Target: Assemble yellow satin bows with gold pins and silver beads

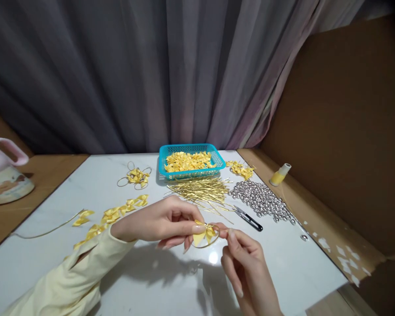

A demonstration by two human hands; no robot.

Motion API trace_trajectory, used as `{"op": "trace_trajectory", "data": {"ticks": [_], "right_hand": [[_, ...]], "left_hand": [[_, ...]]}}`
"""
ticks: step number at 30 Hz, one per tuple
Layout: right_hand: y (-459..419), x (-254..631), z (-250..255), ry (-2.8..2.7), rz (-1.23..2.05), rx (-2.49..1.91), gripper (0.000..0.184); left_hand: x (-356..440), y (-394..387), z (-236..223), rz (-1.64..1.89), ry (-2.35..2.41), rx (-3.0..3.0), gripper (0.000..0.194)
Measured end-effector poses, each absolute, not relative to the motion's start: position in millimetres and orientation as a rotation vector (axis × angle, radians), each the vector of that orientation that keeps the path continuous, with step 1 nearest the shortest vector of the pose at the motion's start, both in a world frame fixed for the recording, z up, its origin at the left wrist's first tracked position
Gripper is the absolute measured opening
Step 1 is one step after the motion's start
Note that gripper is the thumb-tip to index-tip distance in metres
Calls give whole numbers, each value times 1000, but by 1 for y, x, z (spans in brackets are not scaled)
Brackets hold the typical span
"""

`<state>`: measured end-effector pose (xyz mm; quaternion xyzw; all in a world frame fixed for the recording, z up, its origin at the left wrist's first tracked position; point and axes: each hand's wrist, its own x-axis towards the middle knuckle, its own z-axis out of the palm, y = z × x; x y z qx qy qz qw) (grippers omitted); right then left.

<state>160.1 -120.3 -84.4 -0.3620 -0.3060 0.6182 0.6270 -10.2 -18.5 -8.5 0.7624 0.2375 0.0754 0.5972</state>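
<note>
Between the thumb and fingers of my left hand (174,226) is a yellow ribbon bow (202,235) with a thin gold cord loop (206,246) around its right side. My right hand (245,256) is closed in a pinch just right of the loop; what lies between its fingertips is too small to make out. Both hands are above the white tabletop (171,281). A row of yellow bows (112,215) lies on the table by my left forearm. Beyond my hands is a pile of cut gold cords (200,191).
A blue basket (191,174) of yellow bows stands at the back, with finished-looking bow-and-loop clusters (138,176) to its left. On the right are silver beads (260,199), thread snips (249,219) and a yellow thread spool (279,174). A pink-handled jug (8,182) stands far left.
</note>
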Motion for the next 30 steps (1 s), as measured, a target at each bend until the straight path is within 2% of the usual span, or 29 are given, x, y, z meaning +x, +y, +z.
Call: {"op": "trace_trajectory", "data": {"ticks": [9, 19, 30], "right_hand": [[-128, 152, -82, -623, 1237, -953, 23], [-130, 146, -89, -1011, 598, -1106, 20], [-121, 160, -84, -1352, 465, -1153, 19]], "left_hand": [[-5, -30, -6, 296, 662, 2013, 33], [-1, -35, -5, 340, 808, 1899, 32], [3, -37, -5, 293, 771, 1940, 29]]}}
